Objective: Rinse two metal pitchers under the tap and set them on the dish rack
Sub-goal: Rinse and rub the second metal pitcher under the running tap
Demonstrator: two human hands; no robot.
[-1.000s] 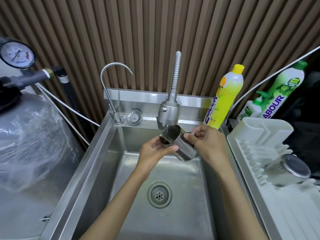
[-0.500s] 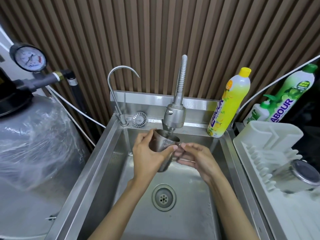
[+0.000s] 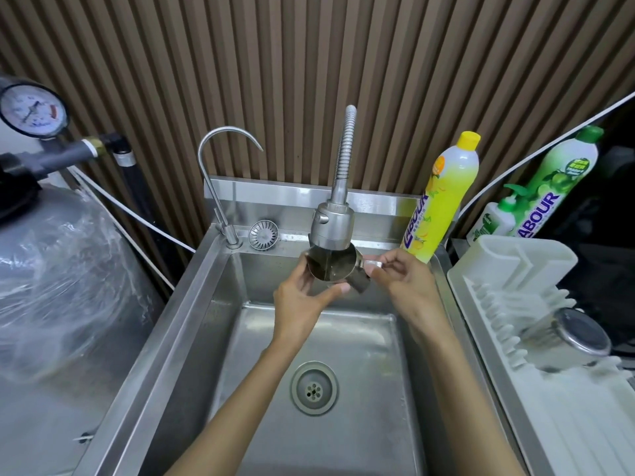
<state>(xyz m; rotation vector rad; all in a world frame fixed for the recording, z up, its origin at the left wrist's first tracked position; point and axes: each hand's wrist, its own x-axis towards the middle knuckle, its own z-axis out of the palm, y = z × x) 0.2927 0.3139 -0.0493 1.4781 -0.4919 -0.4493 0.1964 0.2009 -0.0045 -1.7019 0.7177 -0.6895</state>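
While working over the steel sink (image 3: 192, 321), stood square to the basin, both forearms reaching in from 6 o'clock toward 12. Had the white dish rack (image 3: 515, 269) close at 3 o'clock, just beside the sink's right edge, with the first pitcher (image 3: 567, 341) already lying on its side among the pegs at 4 o'clock. Made no use of the yellow detergent bottle (image 3: 443, 197) standing at 1 o'clock on the sink's back corner. Wrapped the left hand (image 3: 302, 297) around the body of the second pitcher (image 3: 331, 267), thumb across its near side; pinched its handle with the right hand (image 3: 402, 280) from 3 o'clock. Held that pitcher tilted, mouth up and toward the camera, directly beneath the spray tap (image 3: 331, 228) at 12 o'clock and well above the drain (image 3: 314, 388). Appeared to catch a thin stream inside, though too faint to be sure. Looked to be mid-rinse on the last of the two, so past the halfway mark of the job. Needed next, by this reading, to tip the water out over the basin, then carry the pitcher across to 3 o'clock and set it on a free stretch of rack beside the first, minding wet, slippery steel.
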